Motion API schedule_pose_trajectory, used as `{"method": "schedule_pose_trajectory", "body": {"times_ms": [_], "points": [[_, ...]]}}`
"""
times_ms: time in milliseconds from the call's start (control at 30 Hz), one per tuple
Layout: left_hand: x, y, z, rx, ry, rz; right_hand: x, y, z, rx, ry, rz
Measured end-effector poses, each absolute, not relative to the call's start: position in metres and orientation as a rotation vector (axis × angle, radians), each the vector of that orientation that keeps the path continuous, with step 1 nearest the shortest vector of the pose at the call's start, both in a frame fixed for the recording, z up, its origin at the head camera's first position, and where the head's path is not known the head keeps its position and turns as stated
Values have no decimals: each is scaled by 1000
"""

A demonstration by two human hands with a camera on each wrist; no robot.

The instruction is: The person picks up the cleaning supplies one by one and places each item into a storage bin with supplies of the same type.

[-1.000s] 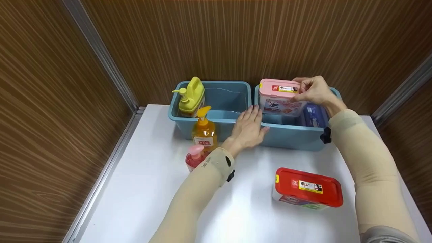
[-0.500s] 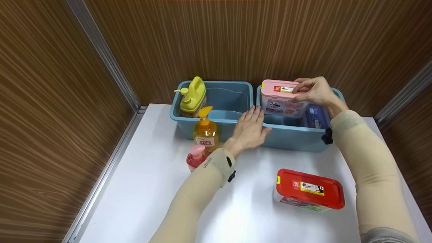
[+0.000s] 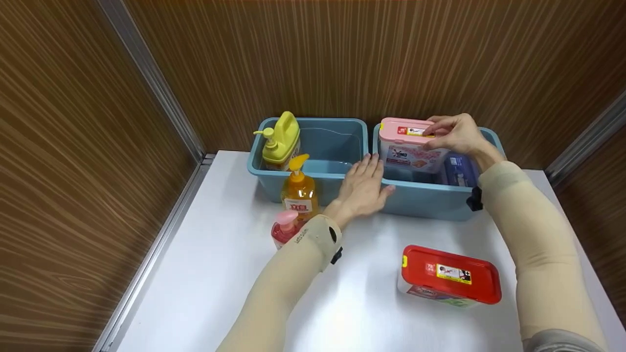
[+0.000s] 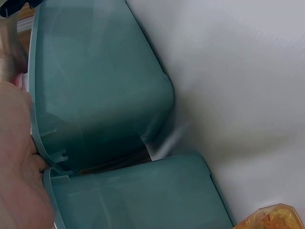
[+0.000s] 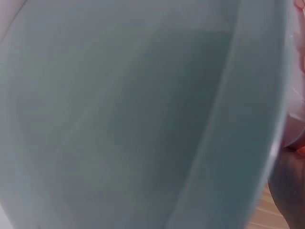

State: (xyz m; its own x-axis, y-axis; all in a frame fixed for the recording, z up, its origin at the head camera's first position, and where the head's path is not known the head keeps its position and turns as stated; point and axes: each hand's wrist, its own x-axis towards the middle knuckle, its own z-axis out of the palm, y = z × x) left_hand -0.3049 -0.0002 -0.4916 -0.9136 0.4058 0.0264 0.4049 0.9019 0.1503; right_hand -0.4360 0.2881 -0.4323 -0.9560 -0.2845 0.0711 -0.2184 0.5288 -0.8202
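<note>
Plainly, the right grip [image 3: 455,134] pinches, thumb and fingers bent, a boxy white tub [image 3: 411,149] with pink lid and pink print; the left grip [image 3: 362,188], straight-fingered, touches blue bins [image 3: 430,199].

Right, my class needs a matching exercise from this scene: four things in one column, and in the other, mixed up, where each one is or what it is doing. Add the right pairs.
Things:
1. Left hand
2. Yellow bottle
3. Right hand
4. Red tub

Places and states:
A. Holding the pink tub
B. Standing on the table
C. At the rims where left bin and right bin meet
D. Inside the left bin

Right pairs: 1-C, 2-D, 3-A, 4-B
</note>
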Motion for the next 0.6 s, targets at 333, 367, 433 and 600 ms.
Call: {"method": "schedule_pose_trajectory", "body": {"times_ms": [333,367,433,600], "points": [[-304,-1,-490,650,3055,240,-438,285,-437,-444,2641,-1466],[-303,-1,-490,647,3054,236,-439,285,-438,-444,2639,-1465],[-303,-1,-490,649,3056,234,-438,285,-439,-438,2636,-1462],[-303,-1,-489,646,3057,249,-439,283,-440,-428,2626,-1473]]}}
